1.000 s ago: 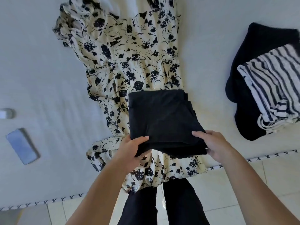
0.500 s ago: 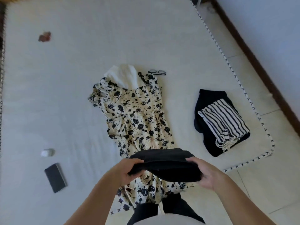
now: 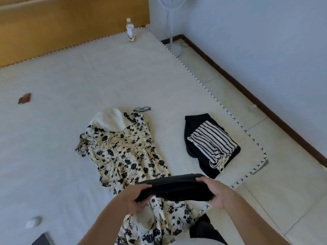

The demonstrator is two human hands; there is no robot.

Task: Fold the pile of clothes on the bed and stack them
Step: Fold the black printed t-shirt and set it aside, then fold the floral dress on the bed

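I have a folded black fabric garment (image 3: 174, 187) lifted off the white bed (image 3: 53, 147), held flat between both hands just above the lower part of the cream dress with dark floral print (image 3: 127, 156). My left hand (image 3: 133, 198) has its grip curled round the near-left edge, thumb on top; my right hand (image 3: 216, 193) grips the right end the same way, fingers wrapped over the fold. Both grips are closed on the garment — neither is free.

By my reading the folding of this piece is done and I am in the carry-to-stack step. The stack sits to the right, near the bed's corner: a folded black-and-white striped cloth (image 3: 212, 142) resting on top of a larger folded black garment (image 3: 194, 124), well apart from what I hold.

The next move, as I judge it, is to swing the bundle rightward and forward, keep it level so the layers do not slide open, and set it squarely on the striped piece before releasing both grips together. The stack lies close to the bed edge, so an off-centre landing could tip it toward the floor.

After that the floral dress, spread out and unfolded, remains to be folded — and a white cloth (image 3: 109, 119) at its top end as well.
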